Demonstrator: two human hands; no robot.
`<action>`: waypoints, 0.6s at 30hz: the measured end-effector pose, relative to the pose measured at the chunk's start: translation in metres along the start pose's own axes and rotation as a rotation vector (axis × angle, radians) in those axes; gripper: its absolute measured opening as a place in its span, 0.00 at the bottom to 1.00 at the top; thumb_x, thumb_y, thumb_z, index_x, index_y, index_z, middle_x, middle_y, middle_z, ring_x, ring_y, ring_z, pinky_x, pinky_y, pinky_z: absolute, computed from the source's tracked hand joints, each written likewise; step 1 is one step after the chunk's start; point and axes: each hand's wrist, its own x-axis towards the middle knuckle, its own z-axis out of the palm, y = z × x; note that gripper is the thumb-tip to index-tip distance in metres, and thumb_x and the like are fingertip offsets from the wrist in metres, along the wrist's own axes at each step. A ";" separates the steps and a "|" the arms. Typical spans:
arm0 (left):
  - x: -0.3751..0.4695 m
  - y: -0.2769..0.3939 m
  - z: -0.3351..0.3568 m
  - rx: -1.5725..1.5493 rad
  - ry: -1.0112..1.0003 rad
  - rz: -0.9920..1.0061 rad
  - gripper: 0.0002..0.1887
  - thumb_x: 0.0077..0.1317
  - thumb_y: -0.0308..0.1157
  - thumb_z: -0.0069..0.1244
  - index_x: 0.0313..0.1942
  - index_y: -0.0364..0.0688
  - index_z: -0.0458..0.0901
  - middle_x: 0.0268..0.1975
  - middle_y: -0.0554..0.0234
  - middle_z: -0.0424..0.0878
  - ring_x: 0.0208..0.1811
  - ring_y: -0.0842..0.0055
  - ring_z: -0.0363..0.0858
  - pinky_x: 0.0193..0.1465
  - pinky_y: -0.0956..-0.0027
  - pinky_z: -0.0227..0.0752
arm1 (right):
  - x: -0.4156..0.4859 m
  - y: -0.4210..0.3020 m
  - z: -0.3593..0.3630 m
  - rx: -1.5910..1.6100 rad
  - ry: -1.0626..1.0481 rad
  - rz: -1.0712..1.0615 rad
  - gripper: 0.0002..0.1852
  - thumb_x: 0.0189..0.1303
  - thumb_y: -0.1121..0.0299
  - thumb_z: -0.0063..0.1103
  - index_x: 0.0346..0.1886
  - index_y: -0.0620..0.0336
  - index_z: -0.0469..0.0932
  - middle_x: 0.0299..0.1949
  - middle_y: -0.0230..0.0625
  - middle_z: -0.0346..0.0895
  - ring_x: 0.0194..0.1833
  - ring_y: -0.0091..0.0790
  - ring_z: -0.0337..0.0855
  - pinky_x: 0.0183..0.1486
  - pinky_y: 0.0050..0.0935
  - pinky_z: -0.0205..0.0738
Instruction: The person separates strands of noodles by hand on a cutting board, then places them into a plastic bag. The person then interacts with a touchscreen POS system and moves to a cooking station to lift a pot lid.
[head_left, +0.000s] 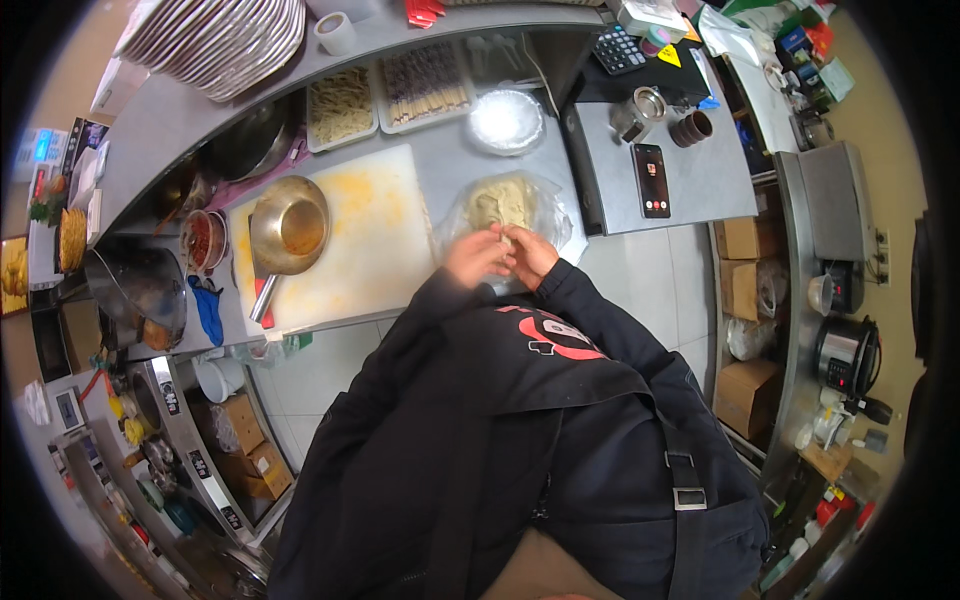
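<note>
A pale mass of dough (501, 201) lies in a clear plastic bag (551, 196) at the counter's front edge. My left hand (480, 256) and my right hand (531, 253) meet at its near side, fingertips together on a small piece of what looks like the same dough. Whether that piece is joined to the mass, I cannot tell. To the left, a metal wok (291, 225) with a tubular handle rests on a stained white cutting board (375, 225), over a red-handled tool (267, 304).
Behind the dough stand a stack of foil bowls (506, 122) and two white trays, one (341, 109) of pale strips, one (424, 84) of wrapped sticks. A phone (651, 180), a glass jar (637, 112) and a brown cup (691, 129) stand on the right counter. A blue cloth (205, 309) lies left.
</note>
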 end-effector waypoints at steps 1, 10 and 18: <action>0.000 0.003 0.001 0.051 0.038 -0.047 0.11 0.67 0.27 0.51 0.48 0.32 0.78 0.41 0.58 0.83 0.44 0.72 0.83 0.45 0.71 0.77 | -0.002 0.000 0.003 0.059 -0.063 0.050 0.18 0.68 0.63 0.50 0.55 0.65 0.76 0.38 0.37 0.78 0.34 0.26 0.76 0.34 0.26 0.70; -0.006 0.003 0.006 0.409 0.173 0.118 0.13 0.65 0.27 0.56 0.47 0.29 0.77 0.35 0.58 0.86 0.33 0.79 0.83 0.35 0.76 0.75 | 0.002 0.006 -0.002 -0.516 0.096 -0.304 0.18 0.61 0.66 0.62 0.50 0.69 0.78 0.37 0.35 0.82 0.37 0.24 0.80 0.40 0.22 0.73; 0.001 -0.005 -0.003 0.606 0.227 0.229 0.13 0.63 0.25 0.56 0.46 0.30 0.77 0.36 0.57 0.85 0.31 0.81 0.81 0.31 0.76 0.75 | 0.006 0.007 -0.012 -0.782 0.134 -0.403 0.11 0.56 0.69 0.61 0.38 0.66 0.83 0.27 0.35 0.81 0.31 0.22 0.78 0.36 0.25 0.73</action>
